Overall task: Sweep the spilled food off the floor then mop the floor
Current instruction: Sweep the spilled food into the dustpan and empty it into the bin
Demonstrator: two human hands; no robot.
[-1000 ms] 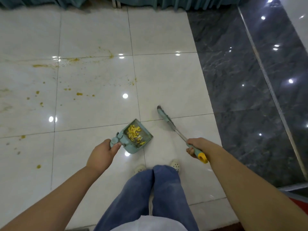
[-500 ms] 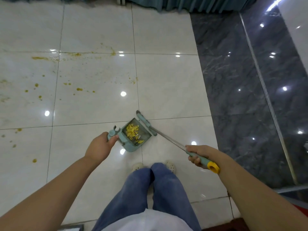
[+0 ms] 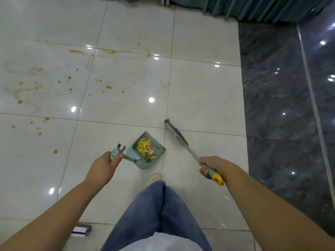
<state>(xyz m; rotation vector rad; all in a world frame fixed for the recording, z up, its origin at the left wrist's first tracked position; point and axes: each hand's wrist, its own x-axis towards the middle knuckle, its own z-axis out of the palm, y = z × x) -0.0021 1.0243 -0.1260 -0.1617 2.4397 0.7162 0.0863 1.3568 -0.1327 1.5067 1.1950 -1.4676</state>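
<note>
Hands (image 3: 104,166) grip dustpan (image 3: 146,151), broom (image 3: 183,142).

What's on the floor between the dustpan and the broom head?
Nothing: the head view shows only bare pale tile, crossed by a grout line, between the dustpan and the broom head.

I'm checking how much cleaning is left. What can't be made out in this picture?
Head view:
The spill stains: cut off by the left edge, full spread unknown.
A black-and-white object at the bottom edge: small, beside the left forearm; too little shows to name it.
The broom and dustpan: whether either touches the floor cannot be told from above.
The second shoe: hidden by the legs; only one shoe shows.
</note>
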